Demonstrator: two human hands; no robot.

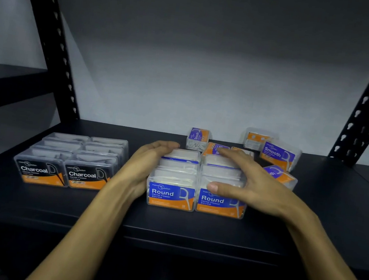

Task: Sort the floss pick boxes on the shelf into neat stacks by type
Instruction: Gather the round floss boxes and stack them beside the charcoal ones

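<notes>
On the dark shelf, the block of Round boxes near the front edge serves as the marker for everything else. It looks close to finished: two columns side by side, blue-and-orange labels facing out, several boxes deep toward the back. The person's left hand lies flat against the left side of that block, fingers straight and together, pressing rather than gripping. The right hand is spread wide over the top and right side of it, thumb resting near the front right box, fingers extended toward the back; neither hand is curled around anything, so I take this as squaring the rows up. To the left of the Round boxes, a little apart, the Charcoal boxes already stand in the same tidy two-column arrangement with their black labels forward, and that group seems done. Behind and to the right of the Round boxes the Smooth boxes are not sorted at all: purple-and-orange packs lie scattered, one upright on its end, others tilted or leaning, one partly hidden behind the right hand. By my reckoning two types out of three are settled, and gathering the Smooth ones into their own rows is what remains.
</notes>
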